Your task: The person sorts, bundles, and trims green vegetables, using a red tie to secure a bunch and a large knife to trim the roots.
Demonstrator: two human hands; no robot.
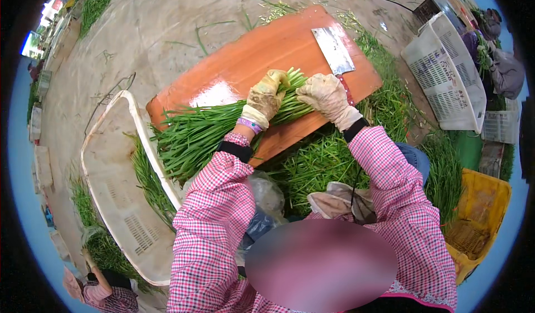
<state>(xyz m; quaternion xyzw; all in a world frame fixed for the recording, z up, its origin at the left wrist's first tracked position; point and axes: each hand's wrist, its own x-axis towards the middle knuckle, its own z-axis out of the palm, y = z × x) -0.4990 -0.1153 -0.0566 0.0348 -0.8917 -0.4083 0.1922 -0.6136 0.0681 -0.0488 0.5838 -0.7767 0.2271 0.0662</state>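
Note:
A bundle of garlic chives (209,125) lies slantwise across an orange wooden board (234,70), its pale cut ends pointing up and right. My left hand (267,93), in a stained glove, is closed around the bundle near those ends. Against the other side of the stalks rests my right hand (326,96), gloved too, with its fingers curled; whether it pinches any stalks is hidden. Just beyond the right hand, a cleaver (334,50) lies flat on the board, its red handle (346,88) partly behind that hand.
To the left stands a white plastic crate (121,179) with greens along its side. Loose trimmings (322,162) heap below the board. A white basket (447,70) and a yellow crate (480,212) stand at right. Other people (108,290) work at lower left and far right.

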